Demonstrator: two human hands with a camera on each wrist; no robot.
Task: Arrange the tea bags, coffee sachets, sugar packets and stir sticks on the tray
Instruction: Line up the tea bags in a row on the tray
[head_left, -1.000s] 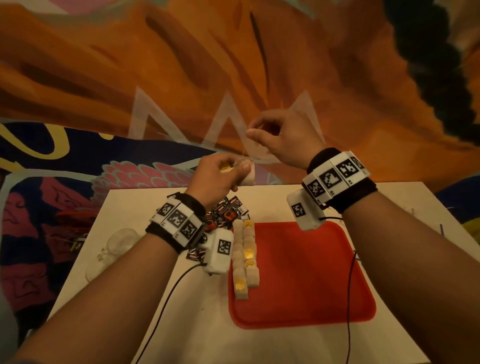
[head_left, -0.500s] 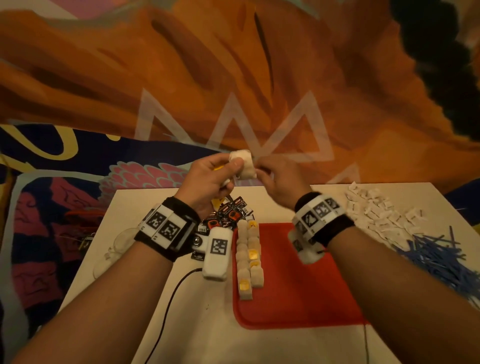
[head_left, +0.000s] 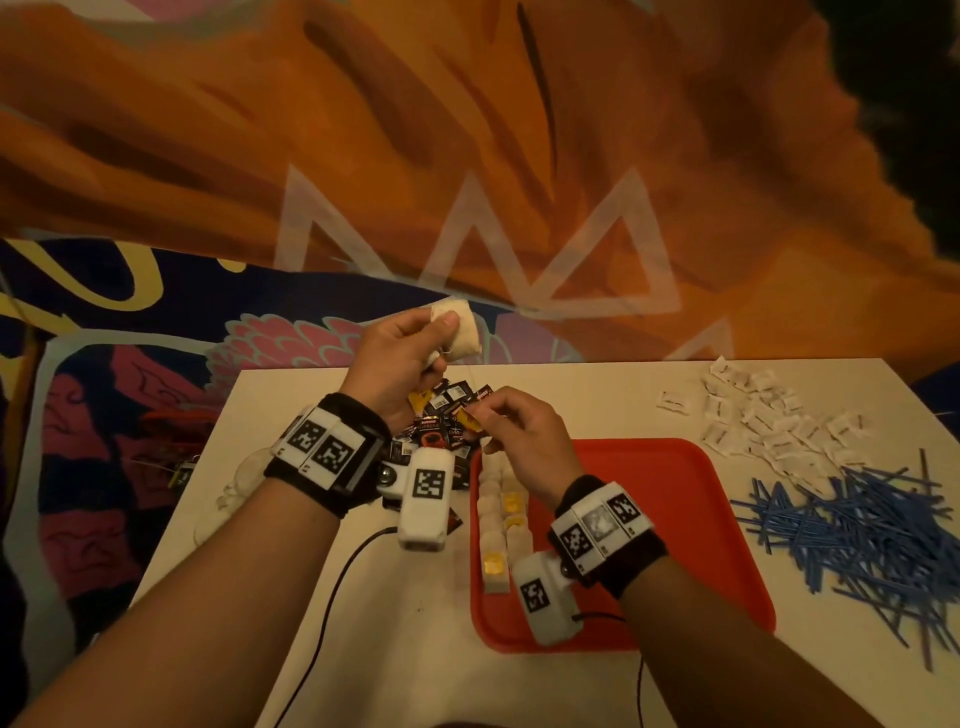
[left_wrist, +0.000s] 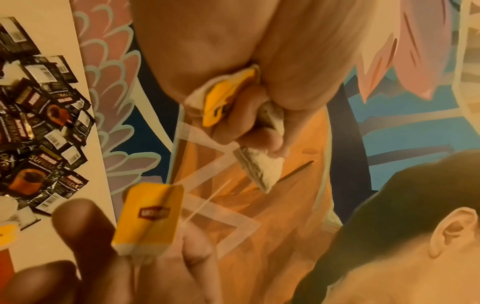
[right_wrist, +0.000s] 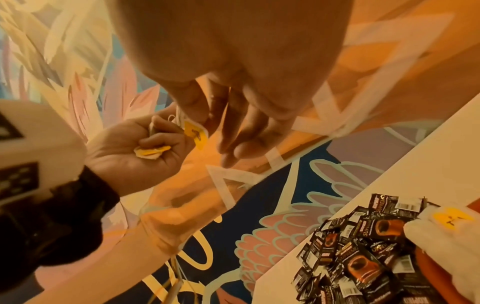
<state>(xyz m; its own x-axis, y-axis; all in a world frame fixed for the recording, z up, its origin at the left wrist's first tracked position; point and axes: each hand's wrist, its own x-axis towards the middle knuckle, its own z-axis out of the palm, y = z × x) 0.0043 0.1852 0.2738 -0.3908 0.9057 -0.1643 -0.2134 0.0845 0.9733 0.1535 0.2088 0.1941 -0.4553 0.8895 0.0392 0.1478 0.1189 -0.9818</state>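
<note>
Tea bag (head_left: 460, 332) is being gripped in your raised left hand (head_left: 400, 364) above the table's (head_left: 311, 597) far edge; your right hand (head_left: 524, 441) is pinching its yellow tag (left_wrist: 150, 218) beside the coffee sachets (head_left: 441, 426); more tea bags are lining the red tray's (head_left: 675, 519) left side.

Tray's (head_left: 675, 519) right half bare (tea bags (head_left: 498, 530) left).
</note>
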